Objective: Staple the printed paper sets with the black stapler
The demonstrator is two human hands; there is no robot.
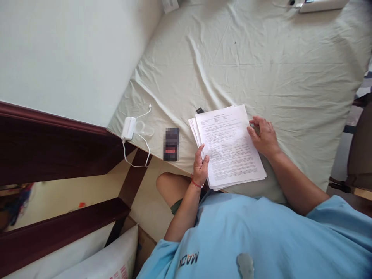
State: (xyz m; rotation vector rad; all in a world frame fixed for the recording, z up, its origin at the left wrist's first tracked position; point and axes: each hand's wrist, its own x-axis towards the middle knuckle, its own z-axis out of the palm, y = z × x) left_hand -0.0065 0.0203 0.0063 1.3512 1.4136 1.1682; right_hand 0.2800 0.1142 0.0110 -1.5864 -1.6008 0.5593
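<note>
A stack of printed paper sheets (pixel 229 151) lies in front of me at the near edge of a cloth-covered surface. Its lower end reaches close to my blue shirt, and a few sheets stick out unevenly on the left. My left hand (pixel 200 166) grips the stack's left edge, thumb and index finger showing and the rest partly hidden. At the right edge, my right hand (pixel 264 135) rests with its thumb touching the paper and its fingers apart on the cloth side. A small black object (pixel 200 111) pokes out behind the stack's top left corner.
A phone-like dark item (pixel 171 144), blurred out, lies left of the papers. Farther left sit a white adapter box (pixel 128 128) and its white cable (pixel 136 166), which hangs over the edge. A white device (pixel 323 5) is at the far right. Dark wooden rails (pixel 52 139) run along the left.
</note>
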